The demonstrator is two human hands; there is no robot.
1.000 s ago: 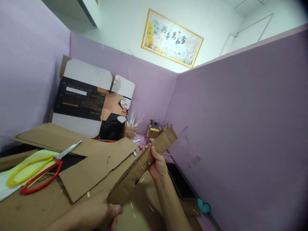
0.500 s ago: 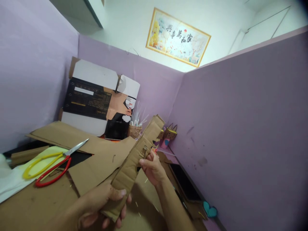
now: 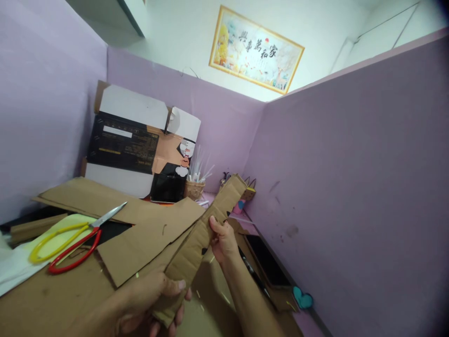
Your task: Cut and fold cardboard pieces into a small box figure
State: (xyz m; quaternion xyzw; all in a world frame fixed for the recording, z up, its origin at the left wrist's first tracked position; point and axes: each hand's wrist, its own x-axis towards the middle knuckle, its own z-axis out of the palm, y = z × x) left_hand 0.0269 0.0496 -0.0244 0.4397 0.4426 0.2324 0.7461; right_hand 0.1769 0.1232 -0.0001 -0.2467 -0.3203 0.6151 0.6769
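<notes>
A long, narrow strip of brown cardboard (image 3: 191,250) slants up and away to the right between my hands. My left hand (image 3: 154,297) is closed round its near end, with the thumb on top and the fingers curled underneath. Farther up, my right hand (image 3: 224,241) grips the strip's right edge, its thumb pressed flat on the upper face and its other fingers mostly hidden below. Creases run across the strip. To the left, scissors (image 3: 94,228) with one yellow and one red handle lie with their blades slightly apart.
Flat cardboard pieces (image 3: 147,243) lie left of the strip. An unfolded printed box (image 3: 122,145) leans on the back partition. A small basket (image 3: 194,189) holds white sticks. On the right are a dark tablet-like panel (image 3: 268,262) and a teal heart (image 3: 302,298). Purple partitions (image 3: 333,178) enclose the table.
My right thumb has pressed down over the spot where a torn flap stuck up on the strip. The strip's far end has dipped slightly to the right. My left hand keeps its hold.
</notes>
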